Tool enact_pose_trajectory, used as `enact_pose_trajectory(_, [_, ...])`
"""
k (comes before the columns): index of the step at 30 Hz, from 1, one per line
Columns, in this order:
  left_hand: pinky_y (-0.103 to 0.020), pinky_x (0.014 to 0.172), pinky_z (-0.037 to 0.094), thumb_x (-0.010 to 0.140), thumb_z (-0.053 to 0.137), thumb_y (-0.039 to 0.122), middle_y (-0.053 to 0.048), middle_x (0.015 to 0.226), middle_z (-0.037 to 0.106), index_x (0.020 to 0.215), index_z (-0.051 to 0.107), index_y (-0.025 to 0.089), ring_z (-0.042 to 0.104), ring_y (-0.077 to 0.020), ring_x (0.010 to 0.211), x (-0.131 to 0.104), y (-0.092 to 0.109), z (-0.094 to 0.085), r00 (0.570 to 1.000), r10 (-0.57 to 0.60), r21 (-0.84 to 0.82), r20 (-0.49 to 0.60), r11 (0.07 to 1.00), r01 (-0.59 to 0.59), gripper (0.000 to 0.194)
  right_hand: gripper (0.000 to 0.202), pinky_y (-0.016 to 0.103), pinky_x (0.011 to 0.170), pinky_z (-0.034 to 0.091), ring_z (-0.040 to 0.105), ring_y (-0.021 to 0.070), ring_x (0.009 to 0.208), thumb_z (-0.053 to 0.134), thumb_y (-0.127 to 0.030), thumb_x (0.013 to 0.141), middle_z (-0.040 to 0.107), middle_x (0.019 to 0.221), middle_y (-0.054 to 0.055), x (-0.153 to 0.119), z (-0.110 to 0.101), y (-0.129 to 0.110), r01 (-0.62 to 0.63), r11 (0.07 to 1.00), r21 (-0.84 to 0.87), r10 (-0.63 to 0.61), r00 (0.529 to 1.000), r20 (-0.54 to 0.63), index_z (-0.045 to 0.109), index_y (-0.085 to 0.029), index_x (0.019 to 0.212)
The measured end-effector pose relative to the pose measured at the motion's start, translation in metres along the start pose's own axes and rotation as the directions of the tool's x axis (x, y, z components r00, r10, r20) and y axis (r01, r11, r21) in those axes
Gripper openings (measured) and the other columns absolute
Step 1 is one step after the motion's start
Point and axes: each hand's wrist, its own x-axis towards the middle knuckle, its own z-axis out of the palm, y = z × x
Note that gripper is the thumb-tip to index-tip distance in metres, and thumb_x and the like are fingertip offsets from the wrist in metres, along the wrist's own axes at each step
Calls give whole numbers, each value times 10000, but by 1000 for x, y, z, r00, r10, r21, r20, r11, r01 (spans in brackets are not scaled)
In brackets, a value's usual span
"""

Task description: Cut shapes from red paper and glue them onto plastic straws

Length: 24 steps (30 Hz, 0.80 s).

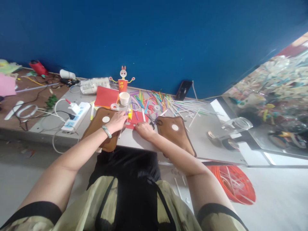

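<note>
A sheet of red paper point(131, 124) lies on the table between my hands. My left hand point(118, 121) is open, its fingers reaching to the paper's left side beside a yellow glue stick point(130, 113). Closed at the lower right edge of the red paper is my right hand point(144, 130); its fingertips are partly hidden. Scissors point(154, 122) with dark handles rest just beyond it. A white paper cup point(124, 98) stands behind the glue stick. Farther back, a red cup point(122, 86) carries a rabbit-faced figure with outstretched arms.
Brown pads lie on both sides, one left point(96, 128) and one right point(176, 133). Coloured sticks point(166, 101) are strewn at the back. A phone point(184, 90) leans on the blue wall. A power strip point(77, 117) with cables sits left, a clear jar point(237, 125) right, an orange basket point(240, 184) below.
</note>
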Motion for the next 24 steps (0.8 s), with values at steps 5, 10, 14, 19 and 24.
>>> enact_pose_trajectory(5, [-435, 849, 444, 788, 606, 159, -135, 994, 587, 855, 661, 153, 586, -314, 987, -2, -1, 3, 998, -45, -63, -54, 997, 41, 86, 267, 305, 754, 448, 661, 244, 937, 437, -156, 945, 688, 1058, 161, -6, 5, 7, -71, 997, 19, 72, 996, -45, 677, -131, 1060])
enact_pose_trajectory(10, [-396, 898, 466, 818, 557, 145, -111, 994, 628, 883, 656, 163, 608, -269, 1009, -8, -1, 2, 990, -77, -188, -120, 981, 54, 120, 154, 252, 667, 409, 638, 180, 783, 562, -227, 834, 711, 931, 69, -19, 11, 30, -161, 925, 344, 245, 945, -216, 670, -178, 932])
enact_pose_trajectory(14, [-347, 821, 514, 905, 533, 313, -80, 883, 662, 862, 629, 170, 658, -219, 857, -22, 14, 3, 967, -224, -523, -125, 843, 128, 178, 65, 233, 612, 401, 561, 135, 619, 542, -201, 734, 645, 685, 10, -22, 16, 44, -86, 696, 713, 409, 864, -295, 600, -173, 729])
enact_pose_trajectory(19, [-407, 709, 576, 904, 480, 625, -132, 914, 718, 1056, 598, 146, 709, -240, 715, -41, 47, 8, 852, -221, -869, 475, -272, 414, 516, 110, 222, 601, 411, 529, 115, 587, 508, -201, 739, 627, 682, -1, -35, 16, 34, 101, 668, 737, 267, 892, -365, 604, -170, 782])
enact_pose_trajectory(24, [-411, 840, 579, 883, 601, 463, -150, 941, 746, 1046, 649, 110, 735, -263, 853, -51, 66, 15, 828, -143, -726, 542, -576, 376, 391, 140, 243, 708, 450, 585, 148, 724, 530, -166, 783, 678, 853, 62, -59, 10, 15, 250, 808, 534, -39, 926, -374, 625, -171, 886])
